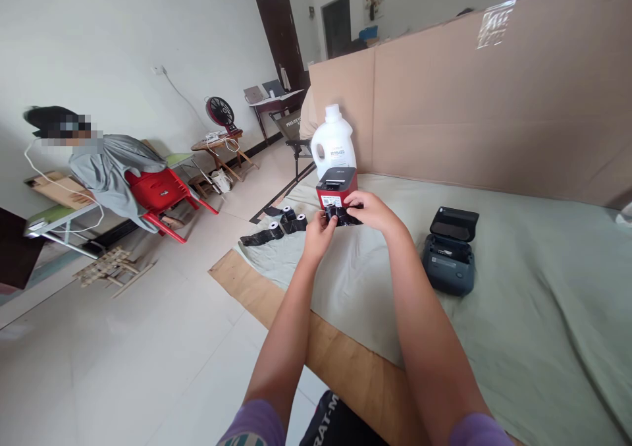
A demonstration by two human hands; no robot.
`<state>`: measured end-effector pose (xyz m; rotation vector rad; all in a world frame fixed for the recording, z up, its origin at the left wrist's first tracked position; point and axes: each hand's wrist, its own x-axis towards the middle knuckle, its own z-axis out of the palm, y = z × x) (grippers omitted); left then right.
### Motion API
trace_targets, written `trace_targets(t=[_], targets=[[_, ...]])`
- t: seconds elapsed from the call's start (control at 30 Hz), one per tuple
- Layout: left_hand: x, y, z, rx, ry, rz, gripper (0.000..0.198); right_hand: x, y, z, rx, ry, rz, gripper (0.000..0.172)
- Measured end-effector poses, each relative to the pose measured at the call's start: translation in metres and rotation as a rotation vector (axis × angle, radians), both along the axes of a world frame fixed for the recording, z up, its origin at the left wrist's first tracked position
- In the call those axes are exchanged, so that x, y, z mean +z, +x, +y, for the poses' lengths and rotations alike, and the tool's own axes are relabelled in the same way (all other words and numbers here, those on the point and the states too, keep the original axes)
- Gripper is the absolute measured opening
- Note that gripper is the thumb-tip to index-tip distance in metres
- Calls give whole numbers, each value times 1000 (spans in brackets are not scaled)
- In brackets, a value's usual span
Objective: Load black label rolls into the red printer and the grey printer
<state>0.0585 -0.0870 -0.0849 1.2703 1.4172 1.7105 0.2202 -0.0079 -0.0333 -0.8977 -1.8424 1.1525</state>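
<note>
Both my hands meet over the green cloth [518,288], just in front of a small red label printer [337,186]. My left hand [318,234] and my right hand [371,210] are closed together on a small black wrapped roll [340,215]. Several more black-wrapped paper rolls [286,224] lie to the left near the cloth's corner. A dark grey printer [450,251] with its lid raised sits to the right of my right forearm.
A white detergent jug [334,143] stands behind the red printer. A tall cardboard wall [494,97] lines the far side. A person in grey sits on a red chair [160,192] at the left. Cardboard [316,340] edges the cloth over a tiled floor.
</note>
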Motion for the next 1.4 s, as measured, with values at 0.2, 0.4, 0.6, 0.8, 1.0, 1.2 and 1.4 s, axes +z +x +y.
trace_targets(t=[0.2,0.4,0.6,0.8,1.0,1.2,1.4], targets=[[6,-38,-23,125,-62,378,23,2,11,10,-155,100,-8,22],[-10,-81,-58,205,-235,803,21,-10,40,17,-246,-6,6,25],[-32,-97,-71,194,-297,742,28,-10,52,16,-316,53,78,25],[0,-111,-44,421,-125,564,40,-1,49,12,-312,49,117,26],[34,-117,13,112,-426,961,33,7,55,6,-333,22,105,26],[64,-100,16,132,-364,843,39,26,52,-1,-255,94,159,25],[94,-14,-19,-273,-13,-17,56,71,49,-48,-28,236,137,25]])
